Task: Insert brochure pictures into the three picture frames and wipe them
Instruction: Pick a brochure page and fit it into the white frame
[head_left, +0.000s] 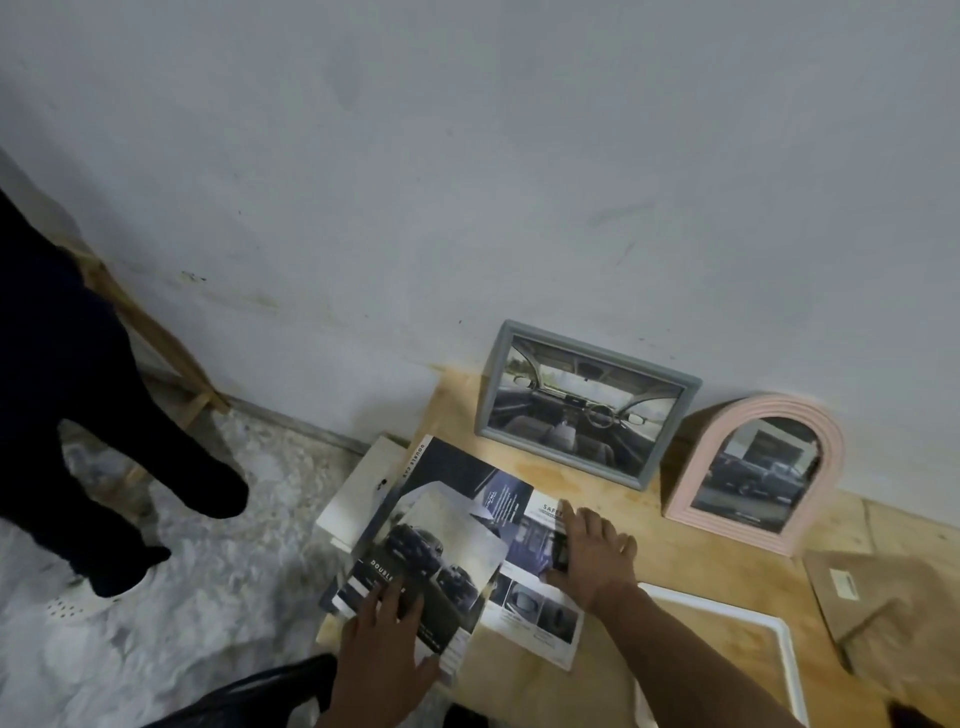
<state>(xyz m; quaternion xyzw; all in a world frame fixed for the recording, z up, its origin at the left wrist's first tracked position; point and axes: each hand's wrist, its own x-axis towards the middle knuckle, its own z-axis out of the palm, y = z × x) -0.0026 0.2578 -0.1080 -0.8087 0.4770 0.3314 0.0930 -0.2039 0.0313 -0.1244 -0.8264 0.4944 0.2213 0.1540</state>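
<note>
An open car brochure (498, 525) lies on the plywood table (675, 551) at its left end. My left hand (382, 644) holds a lifted page (447, 545) of it by the lower edge. My right hand (592, 556) presses flat on the right page. A grey rectangular frame (584, 402) with a car-interior picture leans on the wall. Next to it on the right stands a pink arched frame (756, 470) with a truck picture. A white frame (784, 654) lies flat near my right forearm, with bare table showing through it.
A brown backing board (893, 608) lies at the right edge. A white box (363, 488) sits under the brochure's left side. Another person's dark legs and a white shoe (88, 597) stand on the floor at left. The grey wall (467, 182) is close behind the table.
</note>
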